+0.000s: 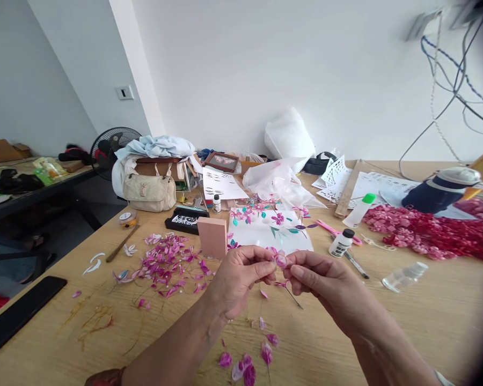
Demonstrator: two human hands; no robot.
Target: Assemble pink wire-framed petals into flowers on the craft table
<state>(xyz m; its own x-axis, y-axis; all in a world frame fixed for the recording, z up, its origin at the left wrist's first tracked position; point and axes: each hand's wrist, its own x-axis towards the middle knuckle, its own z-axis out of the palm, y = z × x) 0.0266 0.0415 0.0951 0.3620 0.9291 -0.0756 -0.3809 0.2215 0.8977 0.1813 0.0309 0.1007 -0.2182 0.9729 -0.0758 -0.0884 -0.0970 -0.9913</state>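
Note:
Between my two hands, over the front middle of the table, is a small pink petal. My left hand pinches it from the left with thumb and fingers. From the right, my right hand pinches its other edge. A thin dark stem shows on the table below my hands. Loose pink petals lie on the wood nearer to me. Left of my hands spreads a pile of magenta petals with thin wires. Behind them stands an upright pinkish block.
White paper with coloured flowers lies beyond my hands. To the right are a black-capped bottle, pink scissors, a green-capped bottle, a clear bottle and heaped red-pink flowers. A black phone lies at left.

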